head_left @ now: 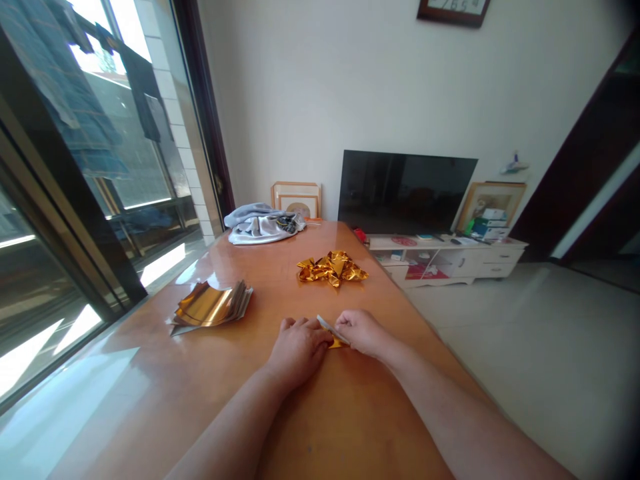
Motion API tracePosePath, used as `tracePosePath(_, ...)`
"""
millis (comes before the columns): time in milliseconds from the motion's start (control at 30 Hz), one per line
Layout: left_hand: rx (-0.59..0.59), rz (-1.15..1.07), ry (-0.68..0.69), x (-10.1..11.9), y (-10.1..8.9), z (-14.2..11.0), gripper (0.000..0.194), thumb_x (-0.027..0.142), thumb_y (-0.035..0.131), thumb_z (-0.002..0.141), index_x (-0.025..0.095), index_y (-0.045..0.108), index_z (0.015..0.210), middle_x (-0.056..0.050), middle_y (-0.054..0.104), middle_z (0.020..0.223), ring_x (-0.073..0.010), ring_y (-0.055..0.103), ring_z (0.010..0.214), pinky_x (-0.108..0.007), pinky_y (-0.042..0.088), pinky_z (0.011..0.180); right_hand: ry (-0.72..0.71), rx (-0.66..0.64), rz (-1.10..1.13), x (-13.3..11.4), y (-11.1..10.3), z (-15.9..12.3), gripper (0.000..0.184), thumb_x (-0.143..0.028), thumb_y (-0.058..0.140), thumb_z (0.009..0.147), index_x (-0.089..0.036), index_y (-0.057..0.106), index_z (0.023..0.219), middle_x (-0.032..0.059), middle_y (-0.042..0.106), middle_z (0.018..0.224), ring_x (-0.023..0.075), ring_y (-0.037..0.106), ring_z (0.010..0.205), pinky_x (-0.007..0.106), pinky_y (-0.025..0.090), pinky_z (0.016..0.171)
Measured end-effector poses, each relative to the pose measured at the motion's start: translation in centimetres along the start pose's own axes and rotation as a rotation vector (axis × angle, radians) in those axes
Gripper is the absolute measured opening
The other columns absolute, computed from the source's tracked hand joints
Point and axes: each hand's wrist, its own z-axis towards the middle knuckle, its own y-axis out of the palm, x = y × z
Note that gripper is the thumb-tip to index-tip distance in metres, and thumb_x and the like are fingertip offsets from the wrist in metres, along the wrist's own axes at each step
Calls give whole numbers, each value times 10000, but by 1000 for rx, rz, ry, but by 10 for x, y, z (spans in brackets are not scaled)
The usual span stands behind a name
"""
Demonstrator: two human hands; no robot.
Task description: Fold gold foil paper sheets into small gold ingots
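Note:
A small sheet of gold foil paper [337, 343] lies on the wooden table between my hands, partly folded, with its pale underside turned up along one edge. My left hand [300, 348] rests on the paper's left side, fingers curled and pressing it down. Thumb and fingers of my right hand [364, 331] pinch the raised edge on the right. Beyond my hands sits a heap of folded gold foil pieces [333, 269]. To the left is a loose, slightly curled stack of gold foil sheets [207, 307].
The glossy table [310, 427] stretches away from me. Grey cloth [263, 223] is bunched at its far end. A television [407, 193] stands on a white cabinet [465, 263] beyond the right edge. A glass door [125, 133] lines the left side.

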Motion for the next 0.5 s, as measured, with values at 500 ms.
tracePosePath(500,12,-39,17,1,0,0,267,247,482,940,300,744,953,-30,731,1004,-229,593,976,-386,339,868,12,-44,-1,4,4,2,122,-267,638,811,-165,705,805,-12,658,661,108,549,570,204,313,500)
